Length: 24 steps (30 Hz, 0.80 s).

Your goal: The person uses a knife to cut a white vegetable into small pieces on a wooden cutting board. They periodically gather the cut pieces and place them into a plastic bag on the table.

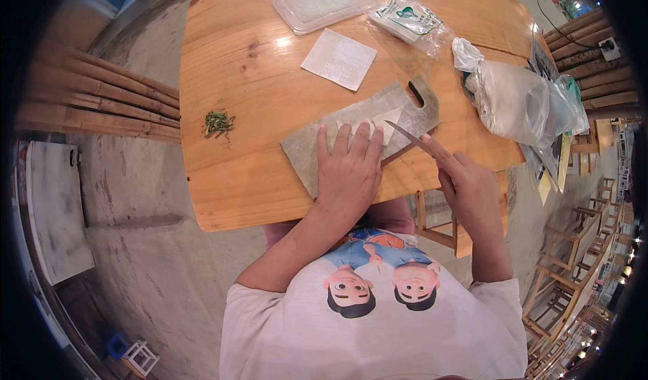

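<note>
My left hand [350, 162] lies flat, fingers slightly spread, over white sheet pieces [389, 123] on a grey cutting board [309, 149]. It presses them down, and its palm and fingers hide part of them. A knife [412, 138] is held in my right hand [463, 182], with the index finger stretched along the blade's back. The blade tip points up and left, over the right part of the sheet pieces. My right fist hides the knife's handle. Beyond the board, a square white wrapper-like sheet [339, 59] rests flat on the table.
A small pile of chopped green herbs [218, 124] sits on the wooden table [243, 177] at left. Along the far side are a clear plastic container [324, 3] and a printed plastic package [410, 18]. Plastic bags [521, 101] crowd the right edge. A wooden stool [460, 233] stands below.
</note>
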Available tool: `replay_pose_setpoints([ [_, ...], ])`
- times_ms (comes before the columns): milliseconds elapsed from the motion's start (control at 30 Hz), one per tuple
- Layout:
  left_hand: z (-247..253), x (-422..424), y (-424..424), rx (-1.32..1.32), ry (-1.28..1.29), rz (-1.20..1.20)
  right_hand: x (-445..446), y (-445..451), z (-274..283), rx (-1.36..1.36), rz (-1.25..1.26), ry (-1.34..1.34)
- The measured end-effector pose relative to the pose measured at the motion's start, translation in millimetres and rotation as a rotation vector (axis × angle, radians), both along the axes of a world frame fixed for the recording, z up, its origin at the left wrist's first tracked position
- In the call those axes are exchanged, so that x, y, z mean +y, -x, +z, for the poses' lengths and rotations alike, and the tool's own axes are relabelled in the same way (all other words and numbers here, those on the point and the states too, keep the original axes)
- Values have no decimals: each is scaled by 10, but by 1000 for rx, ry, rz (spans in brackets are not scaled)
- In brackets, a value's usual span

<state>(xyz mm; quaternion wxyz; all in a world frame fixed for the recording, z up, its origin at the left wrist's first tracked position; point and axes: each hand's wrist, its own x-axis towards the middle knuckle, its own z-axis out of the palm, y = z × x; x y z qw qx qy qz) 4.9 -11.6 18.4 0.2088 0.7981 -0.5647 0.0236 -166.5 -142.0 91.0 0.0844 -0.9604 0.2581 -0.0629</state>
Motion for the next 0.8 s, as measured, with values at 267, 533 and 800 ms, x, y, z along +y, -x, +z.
replay_pose_setpoints([
  [267,47,-15,-11,46,-29,8,-328,-112,-210,22,175,52],
  [533,94,-31,-36,53,-68,3,-373,-163,-236,34,205,38],
  [800,114,-34,-47,65,-61,-4,-377,-148,-233,3,202,-1],
])
